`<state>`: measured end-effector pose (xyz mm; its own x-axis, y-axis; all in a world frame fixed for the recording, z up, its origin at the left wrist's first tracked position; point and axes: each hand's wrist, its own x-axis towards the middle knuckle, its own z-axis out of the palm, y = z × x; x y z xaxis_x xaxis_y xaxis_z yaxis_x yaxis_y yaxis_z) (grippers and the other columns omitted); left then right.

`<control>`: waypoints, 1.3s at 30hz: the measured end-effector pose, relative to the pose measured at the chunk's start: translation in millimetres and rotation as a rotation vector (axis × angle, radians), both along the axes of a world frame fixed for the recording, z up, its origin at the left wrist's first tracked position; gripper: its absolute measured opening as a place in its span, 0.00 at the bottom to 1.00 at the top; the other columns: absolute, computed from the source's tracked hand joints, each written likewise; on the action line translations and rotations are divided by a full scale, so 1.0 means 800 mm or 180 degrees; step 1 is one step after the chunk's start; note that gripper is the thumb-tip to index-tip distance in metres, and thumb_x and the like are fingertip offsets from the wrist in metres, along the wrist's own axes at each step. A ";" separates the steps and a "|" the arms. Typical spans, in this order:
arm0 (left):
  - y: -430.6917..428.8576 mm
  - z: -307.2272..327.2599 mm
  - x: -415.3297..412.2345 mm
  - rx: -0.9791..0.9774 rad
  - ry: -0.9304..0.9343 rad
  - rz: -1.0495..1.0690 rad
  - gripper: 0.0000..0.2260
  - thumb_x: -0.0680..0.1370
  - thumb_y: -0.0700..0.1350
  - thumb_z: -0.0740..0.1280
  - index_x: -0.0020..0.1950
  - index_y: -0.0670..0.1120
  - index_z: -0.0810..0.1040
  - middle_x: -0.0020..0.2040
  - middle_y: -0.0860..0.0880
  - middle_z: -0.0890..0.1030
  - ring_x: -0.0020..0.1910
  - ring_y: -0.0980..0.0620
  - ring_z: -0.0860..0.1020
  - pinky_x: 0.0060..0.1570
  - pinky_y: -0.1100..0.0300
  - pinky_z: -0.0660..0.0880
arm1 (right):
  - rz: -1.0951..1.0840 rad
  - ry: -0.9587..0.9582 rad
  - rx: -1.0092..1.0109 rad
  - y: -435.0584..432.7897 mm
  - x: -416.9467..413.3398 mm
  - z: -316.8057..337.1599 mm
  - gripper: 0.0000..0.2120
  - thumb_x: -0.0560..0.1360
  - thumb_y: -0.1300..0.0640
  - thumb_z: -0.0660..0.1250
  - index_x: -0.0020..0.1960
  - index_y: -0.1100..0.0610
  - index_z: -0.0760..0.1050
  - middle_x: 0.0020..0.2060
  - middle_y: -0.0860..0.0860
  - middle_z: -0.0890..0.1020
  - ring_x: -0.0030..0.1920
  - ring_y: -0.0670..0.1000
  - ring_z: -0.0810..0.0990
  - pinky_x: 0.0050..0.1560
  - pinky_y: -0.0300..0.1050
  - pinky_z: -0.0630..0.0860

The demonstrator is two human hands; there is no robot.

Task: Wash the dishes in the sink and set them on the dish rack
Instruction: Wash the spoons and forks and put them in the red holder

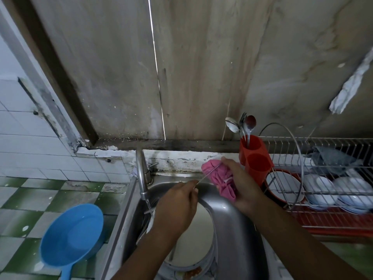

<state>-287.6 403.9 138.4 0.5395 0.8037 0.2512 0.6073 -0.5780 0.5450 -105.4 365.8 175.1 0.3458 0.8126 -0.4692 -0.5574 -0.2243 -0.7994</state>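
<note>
The left hand (177, 203) pinches the near end of a thin metal utensil (207, 175) whose long axis slants rightward into the pink cloth (219, 178) gripped by the right hand (242, 184), over the far edge of the sink (234, 223), the right hand being nearer the red cutlery holder (254, 158) of the dish rack (292, 150).

The thin utensil (206, 175) disappears at its far end inside the pink cloth (219, 179).

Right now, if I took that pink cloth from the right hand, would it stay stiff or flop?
Likely floppy: the pink cloth crumples in folds in the right hand. Probably light, though maybe wet and heavier, since the tap is running. It bends round the thin utensil the left hand pinches.
</note>
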 end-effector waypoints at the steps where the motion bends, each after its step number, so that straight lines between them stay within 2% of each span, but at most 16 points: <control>1: 0.000 0.002 -0.001 0.0043 0.0064 -0.0012 0.15 0.84 0.50 0.60 0.70 0.55 0.77 0.50 0.50 0.82 0.46 0.49 0.80 0.41 0.55 0.76 | -0.0077 0.0000 0.0044 -0.002 -0.001 0.002 0.13 0.78 0.52 0.69 0.58 0.59 0.79 0.49 0.57 0.87 0.56 0.56 0.84 0.61 0.51 0.78; 3: 0.001 0.003 0.002 0.0047 0.0032 -0.0062 0.15 0.84 0.50 0.63 0.69 0.55 0.79 0.49 0.50 0.81 0.45 0.50 0.80 0.40 0.57 0.75 | -0.0191 -0.0111 0.0075 -0.010 0.007 -0.002 0.06 0.78 0.57 0.70 0.54 0.57 0.80 0.47 0.57 0.87 0.53 0.56 0.85 0.60 0.53 0.80; 6: 0.007 0.001 0.007 -0.0195 -0.0247 0.0028 0.07 0.80 0.49 0.70 0.56 0.54 0.84 0.46 0.53 0.81 0.42 0.57 0.80 0.42 0.58 0.78 | -0.0366 -0.0027 0.0115 -0.019 0.014 -0.010 0.01 0.79 0.62 0.68 0.48 0.58 0.76 0.37 0.53 0.84 0.36 0.50 0.85 0.37 0.43 0.80; 9: 0.010 0.012 0.013 -0.1444 -0.1018 0.0492 0.05 0.76 0.44 0.76 0.48 0.47 0.82 0.44 0.48 0.85 0.38 0.62 0.81 0.38 0.67 0.76 | -0.0510 0.0261 0.0286 -0.023 0.015 -0.021 0.03 0.80 0.63 0.66 0.47 0.58 0.74 0.32 0.51 0.82 0.30 0.47 0.82 0.29 0.39 0.77; 11: 0.015 0.027 0.006 -0.2626 -0.1955 0.0758 0.07 0.76 0.37 0.75 0.52 0.41 0.81 0.46 0.39 0.85 0.39 0.53 0.83 0.38 0.62 0.79 | -0.0499 0.0502 0.0418 -0.026 0.011 -0.027 0.02 0.79 0.63 0.65 0.51 0.60 0.75 0.32 0.51 0.83 0.30 0.46 0.82 0.28 0.38 0.77; 13: 0.025 0.043 0.007 -0.2956 -0.2523 0.0939 0.10 0.75 0.36 0.74 0.56 0.40 0.81 0.48 0.40 0.86 0.43 0.46 0.86 0.43 0.56 0.83 | -0.0382 0.0737 0.0513 -0.033 0.013 -0.034 0.05 0.77 0.63 0.66 0.53 0.60 0.76 0.34 0.52 0.84 0.31 0.47 0.82 0.29 0.38 0.78; 15: 0.035 0.058 0.014 -0.2631 -0.2794 0.1093 0.12 0.75 0.39 0.76 0.56 0.40 0.81 0.48 0.43 0.87 0.44 0.47 0.87 0.47 0.51 0.84 | -0.0287 0.0934 0.0512 -0.037 0.013 -0.042 0.09 0.78 0.60 0.66 0.57 0.60 0.77 0.40 0.55 0.86 0.35 0.48 0.84 0.31 0.39 0.79; 19: 0.043 0.100 0.057 -0.1325 -0.2876 0.0904 0.05 0.77 0.41 0.75 0.50 0.42 0.83 0.42 0.48 0.87 0.42 0.53 0.86 0.47 0.57 0.83 | -0.0135 0.1085 0.0314 -0.038 0.010 -0.052 0.16 0.80 0.52 0.68 0.62 0.61 0.80 0.53 0.60 0.86 0.41 0.51 0.86 0.34 0.41 0.80; 23: 0.052 0.135 0.110 -0.0634 -0.2907 0.0399 0.05 0.78 0.42 0.73 0.50 0.41 0.84 0.41 0.47 0.86 0.42 0.51 0.85 0.47 0.56 0.83 | -0.0139 0.0837 0.0002 -0.043 0.013 -0.069 0.25 0.71 0.53 0.76 0.66 0.61 0.78 0.59 0.62 0.83 0.55 0.58 0.85 0.50 0.49 0.81; 27: 0.054 0.122 0.167 -0.0694 -0.2434 -0.0069 0.03 0.79 0.43 0.73 0.49 0.45 0.85 0.40 0.47 0.86 0.41 0.47 0.84 0.47 0.47 0.83 | -0.0088 0.0718 0.0010 -0.050 0.020 -0.082 0.21 0.73 0.57 0.74 0.64 0.63 0.78 0.58 0.64 0.83 0.58 0.63 0.84 0.65 0.60 0.76; 29: 0.052 0.105 0.186 -0.0759 -0.2150 -0.0196 0.02 0.79 0.44 0.73 0.49 0.48 0.85 0.40 0.46 0.85 0.41 0.44 0.84 0.46 0.44 0.82 | -0.0007 0.0653 0.0054 -0.052 0.024 -0.088 0.13 0.76 0.60 0.71 0.58 0.64 0.83 0.56 0.65 0.84 0.56 0.63 0.84 0.67 0.62 0.75; 32: 0.050 0.086 0.202 -0.1043 -0.1835 -0.0315 0.06 0.79 0.48 0.73 0.51 0.46 0.87 0.40 0.51 0.86 0.40 0.50 0.85 0.45 0.44 0.82 | 0.0020 0.0594 0.0027 -0.051 0.028 -0.096 0.14 0.74 0.59 0.73 0.57 0.63 0.83 0.57 0.65 0.83 0.58 0.65 0.83 0.67 0.63 0.74; 34: 0.049 0.085 0.201 -0.1079 -0.1591 -0.0421 0.07 0.78 0.51 0.73 0.51 0.48 0.87 0.40 0.54 0.86 0.41 0.58 0.84 0.48 0.49 0.82 | 0.0009 0.0491 -0.0016 -0.048 0.031 -0.099 0.15 0.73 0.58 0.74 0.58 0.62 0.83 0.57 0.64 0.84 0.58 0.64 0.84 0.66 0.63 0.75; 36: 0.049 0.091 0.196 -0.1284 -0.1488 -0.0547 0.05 0.77 0.52 0.74 0.52 0.57 0.82 0.44 0.65 0.84 0.45 0.68 0.81 0.49 0.66 0.78 | -0.0002 0.0477 -0.0102 -0.042 0.035 -0.103 0.17 0.72 0.58 0.75 0.59 0.62 0.82 0.57 0.63 0.84 0.58 0.64 0.84 0.65 0.63 0.76; 37: 0.048 0.091 0.189 -0.1445 -0.1557 -0.0471 0.08 0.78 0.53 0.73 0.55 0.60 0.78 0.45 0.72 0.81 0.46 0.73 0.79 0.47 0.74 0.74 | 0.0014 0.0522 -0.0138 -0.037 0.036 -0.107 0.19 0.72 0.57 0.76 0.61 0.62 0.81 0.57 0.63 0.84 0.58 0.64 0.84 0.64 0.63 0.77; 39: 0.048 0.082 0.173 -0.1610 -0.1741 -0.0080 0.16 0.80 0.58 0.67 0.67 0.59 0.74 0.55 0.71 0.77 0.52 0.72 0.76 0.50 0.76 0.70 | -0.0021 0.0616 -0.0180 -0.032 0.040 -0.112 0.20 0.71 0.58 0.76 0.61 0.63 0.81 0.56 0.64 0.84 0.56 0.65 0.84 0.54 0.59 0.82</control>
